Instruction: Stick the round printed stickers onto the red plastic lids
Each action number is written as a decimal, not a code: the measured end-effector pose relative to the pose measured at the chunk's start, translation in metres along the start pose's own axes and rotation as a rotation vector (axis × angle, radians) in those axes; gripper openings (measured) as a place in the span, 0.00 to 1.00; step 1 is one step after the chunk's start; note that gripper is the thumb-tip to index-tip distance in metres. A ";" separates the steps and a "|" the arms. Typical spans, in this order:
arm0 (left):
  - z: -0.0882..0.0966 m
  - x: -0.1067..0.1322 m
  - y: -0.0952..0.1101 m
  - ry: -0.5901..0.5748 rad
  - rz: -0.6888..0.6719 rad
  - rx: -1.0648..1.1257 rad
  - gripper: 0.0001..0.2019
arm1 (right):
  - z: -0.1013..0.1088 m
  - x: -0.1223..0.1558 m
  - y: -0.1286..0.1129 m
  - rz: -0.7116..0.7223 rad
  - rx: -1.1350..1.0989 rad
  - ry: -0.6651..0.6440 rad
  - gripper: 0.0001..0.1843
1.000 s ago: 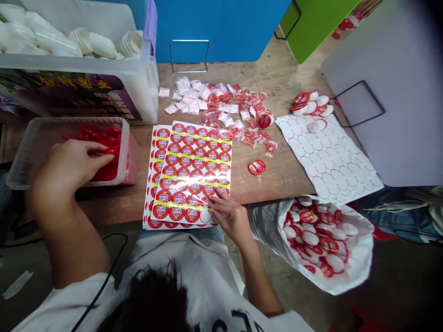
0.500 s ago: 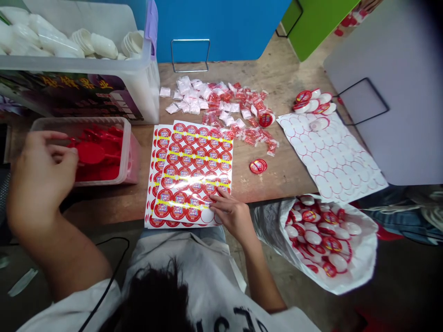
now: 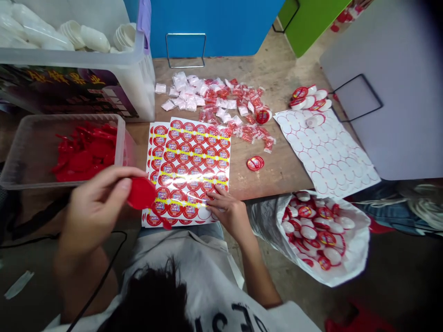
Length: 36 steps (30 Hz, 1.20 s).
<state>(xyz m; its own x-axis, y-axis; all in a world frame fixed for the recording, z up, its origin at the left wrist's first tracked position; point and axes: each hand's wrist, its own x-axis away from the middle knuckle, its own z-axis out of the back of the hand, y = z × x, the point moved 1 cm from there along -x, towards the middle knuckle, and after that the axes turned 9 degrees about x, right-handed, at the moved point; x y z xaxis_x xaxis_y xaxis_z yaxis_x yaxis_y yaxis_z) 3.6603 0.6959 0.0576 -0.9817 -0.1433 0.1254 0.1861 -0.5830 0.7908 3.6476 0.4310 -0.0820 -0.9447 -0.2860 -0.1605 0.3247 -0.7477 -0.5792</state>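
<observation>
My left hand [image 3: 95,210] pinches a red plastic lid [image 3: 141,193] by its edge between thumb and fingers. From the lid a thin red tail runs down right to a small tab [image 3: 166,223] over the lower left of the sticker sheets. The top sticker sheet [image 3: 194,177] carries rows of round red labels with yellow bands; a blank spot shows near its lower right. My right hand [image 3: 230,210] rests there, fingers spread on the sheet. More red lids [image 3: 85,154] lie heaped in a clear plastic tub [image 3: 20,152] to the left.
Small white and red packets [image 3: 221,101] are spread behind the sheets. Loose round labels [image 3: 255,163] lie to their right. Used backing sheets [image 3: 332,157] and finished cups [image 3: 309,98] sit farther right. A white sack [image 3: 360,258] of cups hangs below the edge. A large bin [image 3: 147,92] holds white cups.
My left hand has come out of the tub, moving right and toward me with a red lid. The tub has shifted a little left. My right hand stays on the sheet.
</observation>
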 end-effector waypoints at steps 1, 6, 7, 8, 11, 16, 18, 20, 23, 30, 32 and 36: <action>-0.009 -0.005 -0.002 -0.063 -0.029 0.087 0.17 | 0.001 0.000 -0.001 0.002 0.005 -0.003 0.09; -0.068 -0.028 -0.035 -0.489 0.015 0.260 0.19 | 0.003 -0.003 -0.003 -0.013 0.039 -0.008 0.07; -0.079 -0.029 -0.043 -0.501 0.008 0.258 0.18 | 0.003 -0.003 -0.004 -0.015 0.050 -0.003 0.07; -0.088 -0.028 -0.049 -0.540 0.014 0.261 0.18 | 0.002 -0.003 -0.004 -0.014 0.063 0.004 0.07; -0.103 -0.022 -0.062 -0.623 0.058 0.272 0.17 | -0.001 -0.003 -0.005 -0.002 0.090 0.032 0.07; -0.103 -0.018 -0.069 -0.585 0.047 0.290 0.16 | -0.006 -0.004 -0.005 -0.141 -0.064 0.166 0.07; -0.101 -0.018 -0.068 -0.604 0.019 0.276 0.16 | -0.008 -0.007 -0.004 -0.283 -0.143 0.275 0.07; -0.101 -0.017 -0.065 -0.629 -0.030 0.250 0.17 | -0.007 -0.011 -0.005 -0.425 -0.195 0.381 0.09; -0.102 -0.013 -0.062 -0.636 -0.084 0.159 0.19 | -0.004 -0.016 -0.015 -0.482 -0.227 0.449 0.10; -0.105 -0.007 -0.066 -0.548 -0.226 0.215 0.20 | 0.001 -0.015 -0.054 -0.118 -0.306 0.276 0.03; -0.104 -0.006 -0.067 -0.536 -0.235 0.238 0.20 | 0.000 -0.013 -0.057 -0.105 -0.328 0.228 0.02; -0.101 -0.004 -0.064 -0.555 -0.230 0.339 0.19 | 0.000 -0.012 -0.053 -0.150 -0.515 0.268 0.06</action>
<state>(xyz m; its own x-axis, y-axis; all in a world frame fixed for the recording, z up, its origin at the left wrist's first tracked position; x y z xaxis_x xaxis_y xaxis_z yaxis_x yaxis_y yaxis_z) 3.6566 0.6527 -0.0540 -0.8871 0.4370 0.1488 0.0369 -0.2542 0.9665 3.6419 0.4743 -0.0497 -0.9788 0.0120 -0.2042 0.1861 -0.3624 -0.9132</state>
